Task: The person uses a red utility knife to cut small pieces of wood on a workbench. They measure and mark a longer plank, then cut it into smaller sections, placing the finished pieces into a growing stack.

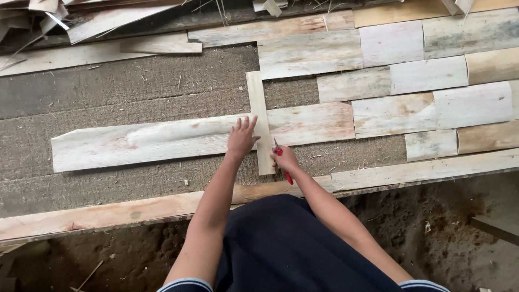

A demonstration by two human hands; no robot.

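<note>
A long pale veneer sheet lies across a grey woven mat. A narrow wooden strip lies crosswise over it, like a straightedge. My left hand presses flat on the sheet and the strip's left edge, fingers spread. My right hand grips a red-handled utility knife, its blade at the strip's right edge near the lower end. To the right of the strip lies a shorter veneer piece.
Several trimmed veneer pieces lie side by side at the right and back. A wooden rail runs along the near edge. Offcuts pile up at the back left. Dirt floor lies below.
</note>
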